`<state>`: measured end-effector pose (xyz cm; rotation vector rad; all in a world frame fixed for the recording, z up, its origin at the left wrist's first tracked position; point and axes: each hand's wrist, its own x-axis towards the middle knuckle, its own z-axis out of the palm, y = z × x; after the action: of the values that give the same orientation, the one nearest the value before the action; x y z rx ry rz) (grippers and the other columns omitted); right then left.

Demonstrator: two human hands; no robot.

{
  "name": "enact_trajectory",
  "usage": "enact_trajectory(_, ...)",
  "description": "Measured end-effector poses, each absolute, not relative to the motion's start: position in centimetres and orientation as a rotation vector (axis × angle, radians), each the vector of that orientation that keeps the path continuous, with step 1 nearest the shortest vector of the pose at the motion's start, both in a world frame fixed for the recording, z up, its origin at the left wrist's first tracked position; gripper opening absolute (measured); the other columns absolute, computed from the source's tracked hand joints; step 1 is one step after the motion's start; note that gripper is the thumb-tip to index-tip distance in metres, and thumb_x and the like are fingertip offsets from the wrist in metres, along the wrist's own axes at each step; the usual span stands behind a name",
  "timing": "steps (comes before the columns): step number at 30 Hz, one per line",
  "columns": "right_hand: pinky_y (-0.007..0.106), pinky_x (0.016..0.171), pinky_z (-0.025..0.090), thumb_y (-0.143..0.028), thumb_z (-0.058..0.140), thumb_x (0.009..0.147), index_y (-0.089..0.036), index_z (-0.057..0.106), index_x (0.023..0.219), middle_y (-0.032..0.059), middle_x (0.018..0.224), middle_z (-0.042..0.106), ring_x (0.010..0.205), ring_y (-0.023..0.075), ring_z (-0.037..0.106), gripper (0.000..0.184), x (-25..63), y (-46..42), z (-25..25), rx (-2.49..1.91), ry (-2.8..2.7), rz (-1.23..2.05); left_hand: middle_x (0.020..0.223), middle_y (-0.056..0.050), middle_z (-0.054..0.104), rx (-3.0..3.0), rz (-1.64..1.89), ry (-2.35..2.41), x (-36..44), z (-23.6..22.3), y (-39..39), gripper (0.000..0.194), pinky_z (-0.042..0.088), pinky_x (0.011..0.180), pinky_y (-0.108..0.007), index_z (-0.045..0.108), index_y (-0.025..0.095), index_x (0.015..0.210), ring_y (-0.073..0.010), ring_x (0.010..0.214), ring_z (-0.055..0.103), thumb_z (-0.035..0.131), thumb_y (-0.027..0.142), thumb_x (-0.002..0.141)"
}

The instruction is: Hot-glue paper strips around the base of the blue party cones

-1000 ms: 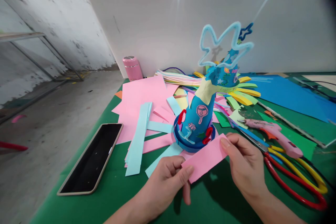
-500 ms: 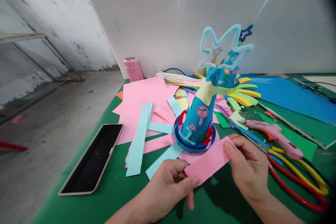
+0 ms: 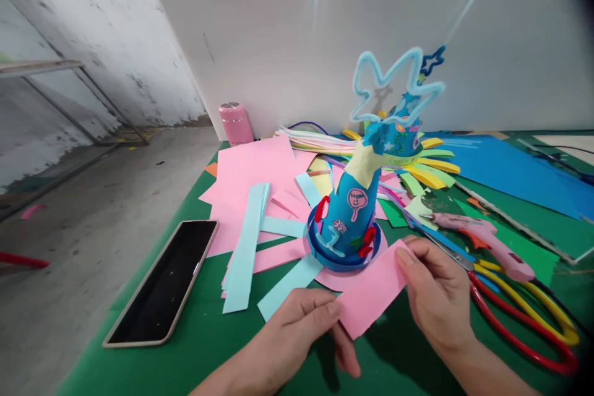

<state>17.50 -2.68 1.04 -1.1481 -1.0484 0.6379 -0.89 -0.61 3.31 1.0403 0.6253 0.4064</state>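
Observation:
A short pink paper strip [image 3: 371, 294] is stretched at a slant between my hands. My right hand [image 3: 439, 294] pinches its upper right end between thumb and fingers. At the lower left edge, my left hand [image 3: 301, 334] has thumb and forefinger closed at the strip's corner, its other fingers hanging below. Just behind the strip stands a blue paper cone hat [image 3: 350, 198] with a blue ring brim on a pink paper base. It carries stickers, red pipe-cleaner shapes, a yellow paper band and a large light-blue pipe-cleaner star [image 3: 394, 83] on top.
Light-blue strips [image 3: 245, 247] and pink sheets [image 3: 255, 167] lie left of the hat, near a phone [image 3: 162, 284]. On the right are scissors [image 3: 515, 322] and a pink glue gun [image 3: 487, 238]. Behind stand a second decorated cone [image 3: 408, 130] and a pink bottle [image 3: 236, 124].
My left thumb has slid back from over the strip to its left edge, and the lower fingers have extended downward. The strip's face is turned more toward me. My right hand barely moved.

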Motion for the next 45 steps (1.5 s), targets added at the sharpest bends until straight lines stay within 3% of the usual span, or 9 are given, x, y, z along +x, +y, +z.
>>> enact_trajectory(6, 0.024, 0.051, 0.03, -0.019, 0.051, 0.08, -0.017, 0.047, 0.061, -0.0019, 0.061, 0.041, 0.057, 0.0103, 0.037, 0.019, 17.2, -3.1, 1.5, -1.176, -1.142, 0.657, 0.049, -0.002, 0.06, 1.114, 0.366, 0.724, -0.7, 3.0, -0.8, 0.031, 0.035, 0.05, -0.02, 0.056, 0.013, 0.062, -0.0078, 0.043, 0.046, 0.06, 0.042, 0.07)
enact_trajectory(12, 0.024, 0.052, 0.03, -0.017, 0.051, 0.079, -0.017, 0.048, 0.063, -0.0012, 0.063, 0.043, 0.059, 0.0108, 0.039, 0.017, 17.3, -3.1, 1.5, -1.165, -1.181, 0.608, 0.041, 0.003, 0.052, 1.201, 0.274, 0.775, -0.7, 2.9, -0.4, 0.034, 0.023, 0.044, -0.019, 0.052, 0.014, 0.059, -0.0054, 0.036, 0.039, 0.057, 0.046, 0.071)
enact_trajectory(19, 0.023, 0.051, 0.03, -0.022, 0.049, 0.081, -0.017, 0.048, 0.063, -0.0019, 0.061, 0.042, 0.057, 0.0102, 0.038, 0.018, 17.8, -2.5, 1.5, -1.139, -1.226, 0.74, 0.054, 0.0, 0.051, 1.316, 0.298, 0.708, -1.2, 3.0, -0.2, 0.034, 0.031, 0.05, -0.021, 0.057, 0.012, 0.058, -0.0081, 0.049, 0.041, 0.058, 0.043, 0.071)
enact_trajectory(24, 0.023, 0.049, 0.031, -0.025, 0.049, 0.08, -0.016, 0.046, 0.059, -0.0024, 0.057, 0.041, 0.053, 0.0096, 0.038, 0.023, 17.5, -3.0, 3.0, -1.176, -1.378, 0.864, 0.076, -0.004, 0.051, 1.351, 0.456, 0.663, -1.1, 4.5, -0.3, 0.038, 0.035, 0.06, -0.023, 0.062, 0.012, 0.083, -0.0137, 0.069, 0.044, 0.059, 0.047, 0.069)
enact_trajectory(31, 0.021, 0.049, 0.032, -0.024, 0.046, 0.08, -0.016, 0.046, 0.056, -0.0031, 0.053, 0.043, 0.051, 0.0081, 0.039, 0.025, 16.3, -3.6, 3.7, -1.308, -1.613, 0.945, 0.056, 0.004, 0.038, 1.254, 0.481, 0.889, 0.4, 5.5, -0.5, 0.032, 0.025, 0.051, -0.021, 0.05, 0.014, 0.058, -0.0078, 0.054, 0.031, 0.058, 0.042, 0.071)
enact_trajectory(45, 0.019, 0.049, 0.033, -0.028, 0.045, 0.081, -0.017, 0.044, 0.059, -0.003, 0.055, 0.043, 0.052, 0.0085, 0.039, 0.024, 16.3, -3.3, 3.4, -1.338, -1.542, 0.977, 0.057, 0.003, 0.045, 1.182, 0.506, 0.948, 1.6, 4.8, -0.2, 0.033, 0.026, 0.052, -0.021, 0.054, 0.013, 0.061, -0.009, 0.055, 0.036, 0.059, 0.044, 0.07)
